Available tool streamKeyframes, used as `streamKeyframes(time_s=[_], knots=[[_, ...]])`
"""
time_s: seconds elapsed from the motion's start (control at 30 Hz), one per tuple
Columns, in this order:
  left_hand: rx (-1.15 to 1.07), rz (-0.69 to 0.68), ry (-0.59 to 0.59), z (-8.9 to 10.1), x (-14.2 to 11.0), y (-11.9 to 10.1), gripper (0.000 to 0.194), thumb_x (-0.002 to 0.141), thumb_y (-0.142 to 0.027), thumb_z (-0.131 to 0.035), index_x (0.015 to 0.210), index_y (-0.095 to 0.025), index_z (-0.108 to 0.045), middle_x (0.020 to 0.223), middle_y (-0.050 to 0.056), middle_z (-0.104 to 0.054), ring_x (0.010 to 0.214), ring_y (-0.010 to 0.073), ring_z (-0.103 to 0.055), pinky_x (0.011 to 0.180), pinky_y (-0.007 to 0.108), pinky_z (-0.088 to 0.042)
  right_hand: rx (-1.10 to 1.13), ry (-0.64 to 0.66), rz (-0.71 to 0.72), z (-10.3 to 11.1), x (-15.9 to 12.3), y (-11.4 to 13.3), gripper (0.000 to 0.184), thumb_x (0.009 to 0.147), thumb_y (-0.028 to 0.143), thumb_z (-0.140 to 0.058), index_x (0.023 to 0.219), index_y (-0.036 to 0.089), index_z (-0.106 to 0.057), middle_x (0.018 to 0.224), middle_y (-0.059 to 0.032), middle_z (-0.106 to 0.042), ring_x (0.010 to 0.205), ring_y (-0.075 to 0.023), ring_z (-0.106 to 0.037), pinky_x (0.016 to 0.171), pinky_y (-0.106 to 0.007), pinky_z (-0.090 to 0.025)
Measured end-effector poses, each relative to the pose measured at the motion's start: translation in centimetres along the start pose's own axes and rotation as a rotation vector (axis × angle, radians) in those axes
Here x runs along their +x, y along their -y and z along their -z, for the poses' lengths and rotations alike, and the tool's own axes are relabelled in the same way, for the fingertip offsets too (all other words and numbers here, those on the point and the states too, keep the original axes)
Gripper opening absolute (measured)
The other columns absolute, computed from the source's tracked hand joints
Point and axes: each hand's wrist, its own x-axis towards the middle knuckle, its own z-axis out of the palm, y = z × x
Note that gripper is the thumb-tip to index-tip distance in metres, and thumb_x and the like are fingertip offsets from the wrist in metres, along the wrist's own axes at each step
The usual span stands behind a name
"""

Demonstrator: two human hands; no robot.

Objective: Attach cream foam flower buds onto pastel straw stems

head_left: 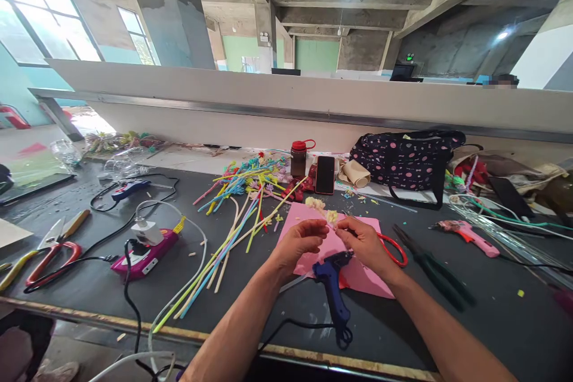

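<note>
My right hand (362, 240) is closed, its thumb and fingertips pinching a small pale yellow fuzzy flower (332, 216). Just left of it is my left hand (303, 243), with loosely curled fingers and the thumb apart; I see nothing in it. Another pale yellow fuzzy piece (315, 204) lies beyond my fingers at the top of a pink sheet (371, 279). Below my hands a blue glue gun (332, 289) rests partly on that sheet, a clear glue stick at its back. Red-handled scissors (394, 250) lie beside my right wrist, partly hidden.
Green-handled pliers (436, 268) and a pink glue gun (468, 237) lie right. Colourful fuzzy stems (224, 259), a magenta power strip (147, 253) with cables and cutters (54, 256) lie left. Behind stand a bottle (298, 160), a phone (324, 175) and a patterned bag (403, 161).
</note>
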Motion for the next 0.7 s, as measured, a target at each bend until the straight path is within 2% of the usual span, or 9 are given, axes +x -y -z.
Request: streamKeyframes(time_s=[0.1,0.2,0.27,0.33,0.43,0.53,0.7], knots=[[-0.184,0.053,-0.057,0.8,0.4,-0.4,0.036,0.071,-0.029,-0.065,0.105,-0.019,-0.059,0.103,0.009,-0.064,0.092,0.0187,-0.059,0.062,0.023,-0.045,0.020,0.033,-0.032,0.6,0.2,-0.3,0.014,0.083,0.029,-0.051,0.077,0.019,-0.058,0.067,0.0023,-0.050,0.054,-0.0100,-0.045,0.052,-0.023,-0.035],[-0.392,0.063,-0.052,1.3,0.8,-0.5,0.028,0.076,-0.039,-0.059,0.093,-0.016,-0.061,0.093,0.007,-0.065,0.085,0.0176,-0.062,0.060,0.023,-0.047,0.071,0.099,-0.055,0.4,0.0,-0.4,0.014,0.083,0.030,-0.051,0.079,0.019,-0.058,0.065,0.0028,-0.048,0.053,-0.0095,-0.044,0.050,-0.023,-0.034],[-0.462,0.065,-0.037,1.4,0.8,-0.4,0.026,0.076,-0.040,-0.059,0.084,-0.015,-0.062,0.085,0.005,-0.065,0.080,0.0168,-0.063,0.056,0.022,-0.047,0.098,0.138,-0.062,0.1,-0.2,-0.4,0.015,0.084,0.031,-0.050,0.080,0.019,-0.058,0.065,0.0028,-0.048,0.052,-0.0092,-0.043,0.049,-0.022,-0.033],[-0.466,0.060,-0.025,1.4,0.6,-0.5,0.023,0.075,-0.037,-0.060,0.083,-0.015,-0.062,0.082,0.004,-0.065,0.076,0.0156,-0.064,0.051,0.020,-0.046,0.112,0.165,-0.064,-0.1,-0.3,-0.2,0.015,0.084,0.030,-0.050,0.079,0.018,-0.057,0.066,0.0028,-0.048,0.053,-0.0089,-0.042,0.049,-0.022,-0.032],[-0.418,0.034,-0.007,1.3,0.3,-0.6,0.020,0.073,-0.028,-0.064,0.089,-0.016,-0.062,0.089,0.003,-0.065,0.076,0.0131,-0.064,0.049,0.017,-0.044,0.125,0.194,-0.058,-0.2,-0.4,0.1,0.015,0.085,0.030,-0.049,0.079,0.018,-0.057,0.069,0.0023,-0.049,0.054,-0.0088,-0.041,0.050,-0.022,-0.032],[-0.381,0.005,0.010,1.1,0.2,-0.7,0.028,0.070,-0.022,-0.067,0.096,-0.019,-0.061,0.095,0.003,-0.064,0.074,0.0109,-0.063,0.049,0.016,-0.043,0.125,0.218,-0.051,-0.2,-0.4,0.4,0.016,0.085,0.030,-0.048,0.079,0.018,-0.056,0.070,0.0020,-0.049,0.055,-0.0088,-0.042,0.050,-0.022,-0.033],[-0.321,-0.008,-0.001,1.0,0.3,-0.6,0.038,0.067,-0.020,-0.069,0.104,-0.018,-0.060,0.089,0.004,-0.064,0.067,0.0090,-0.060,0.046,0.015,-0.040,0.080,0.232,-0.051,-0.1,-0.3,0.7,0.017,0.085,0.030,-0.048,0.077,0.018,-0.056,0.068,0.0024,-0.048,0.055,-0.0089,-0.043,0.051,-0.022,-0.033]])
